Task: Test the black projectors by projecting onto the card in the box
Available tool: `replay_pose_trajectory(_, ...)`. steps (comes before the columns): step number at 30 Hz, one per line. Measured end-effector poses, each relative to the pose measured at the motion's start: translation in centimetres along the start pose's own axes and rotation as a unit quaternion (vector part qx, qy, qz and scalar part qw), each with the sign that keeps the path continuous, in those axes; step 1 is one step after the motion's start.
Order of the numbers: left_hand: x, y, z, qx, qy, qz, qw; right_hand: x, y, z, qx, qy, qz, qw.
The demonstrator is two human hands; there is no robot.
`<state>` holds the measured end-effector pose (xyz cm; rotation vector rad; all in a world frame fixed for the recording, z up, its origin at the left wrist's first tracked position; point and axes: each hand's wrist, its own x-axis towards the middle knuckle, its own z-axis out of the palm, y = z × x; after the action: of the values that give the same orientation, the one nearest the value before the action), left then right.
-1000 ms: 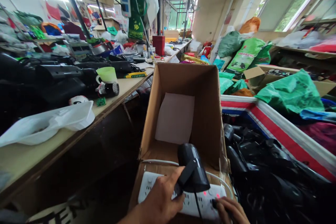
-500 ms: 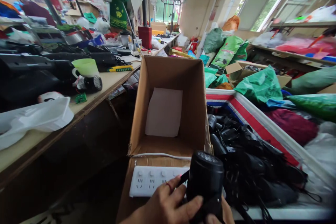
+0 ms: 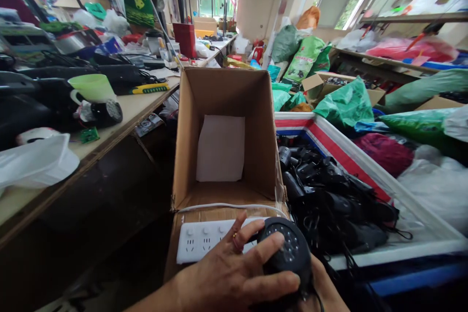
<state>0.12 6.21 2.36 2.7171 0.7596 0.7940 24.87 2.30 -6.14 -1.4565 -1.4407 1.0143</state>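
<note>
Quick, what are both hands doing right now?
Left hand: open, fingers spread over the front of the black device.
Right hand: at the device's side, partly hidden; its grip can't be told.

Round device (image 3: 297, 259): blk, w/ paler dots.
Power strip (image 3: 198, 240): plain wht.
Box (image 3: 227, 87): brn, w/ off-wht sheet (image 3: 221, 148).
Bin wall (image 3: 343, 160): red, wht & blue stripes.
Mug (image 3: 94, 88): pale yel-grn.
Tool handle (image 3: 150, 88): yel w/ dk grn.
</note>
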Motion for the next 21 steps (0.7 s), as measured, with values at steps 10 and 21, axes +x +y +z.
replay_pose_trajectory(10, 0.8, 0.1, -1.3, -0.025, 0.064, 0.015, 0.997, 2.8, -4.8, 0.0, 0.035, -0.195, 0.034, 0.98)
replay_pose_trajectory(21, -0.2, -2.4, -0.3, -0.176, 0.037, -0.09, 0.98, 1.7, -4.6, -1.1, 0.146, -0.246, 0.026, 0.958)
